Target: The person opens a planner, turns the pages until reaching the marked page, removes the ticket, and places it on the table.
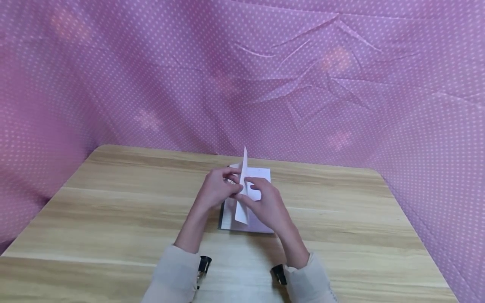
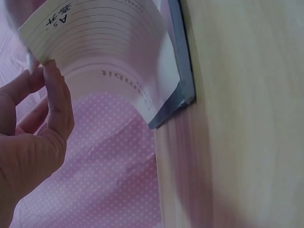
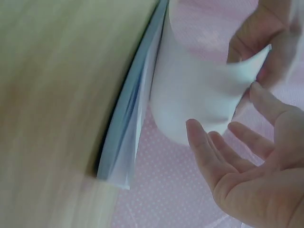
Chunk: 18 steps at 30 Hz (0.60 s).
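Observation:
An open notebook (image 1: 259, 173) with a dark cover edge lies on the table, one of its pages (image 1: 242, 212) raised upright and bowed. Ruled lines and printed lettering show on that page (image 2: 109, 42) in the left wrist view; the side facing the right wrist camera looks plain white. My left hand (image 1: 218, 187) pinches the page's free edge between thumb and fingertips. On the other side, my right hand (image 1: 268, 204) has its fingers spread and gently bent, with fingertips right at the page's surface and edge.
A wood-grain table (image 1: 125, 210) with rounded far corners spreads around the notebook. Pink dotted cloth (image 1: 242, 84) hangs behind and along both sides. Dark wrist-worn devices (image 1: 279, 274) show beside the light sleeves (image 1: 172, 273).

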### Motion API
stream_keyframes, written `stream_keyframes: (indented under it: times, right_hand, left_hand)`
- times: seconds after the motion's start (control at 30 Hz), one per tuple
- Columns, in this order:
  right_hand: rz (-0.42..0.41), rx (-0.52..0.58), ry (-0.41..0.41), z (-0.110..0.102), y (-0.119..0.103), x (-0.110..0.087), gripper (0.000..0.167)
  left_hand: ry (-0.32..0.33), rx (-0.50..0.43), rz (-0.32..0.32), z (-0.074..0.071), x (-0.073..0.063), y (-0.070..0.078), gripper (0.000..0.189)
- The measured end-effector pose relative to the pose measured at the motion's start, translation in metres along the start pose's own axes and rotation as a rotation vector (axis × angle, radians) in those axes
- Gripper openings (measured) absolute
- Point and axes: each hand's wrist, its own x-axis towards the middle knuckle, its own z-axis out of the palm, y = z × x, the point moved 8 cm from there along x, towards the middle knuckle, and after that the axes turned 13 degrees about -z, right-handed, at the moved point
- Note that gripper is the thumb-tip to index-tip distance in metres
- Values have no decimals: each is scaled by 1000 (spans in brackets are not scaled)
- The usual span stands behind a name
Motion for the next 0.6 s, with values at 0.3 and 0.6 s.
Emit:
stream_keyframes:
  times: [0.3, 0.6]
  right_hand:
    - [118, 207, 10, -25, 28, -4, 46]
    - [142, 274, -13, -38, 63, 14, 45]
  left_hand:
    - [76, -1, 5, -34, -4, -4, 44]
    - [174, 44, -18, -78, -7, -16, 47]
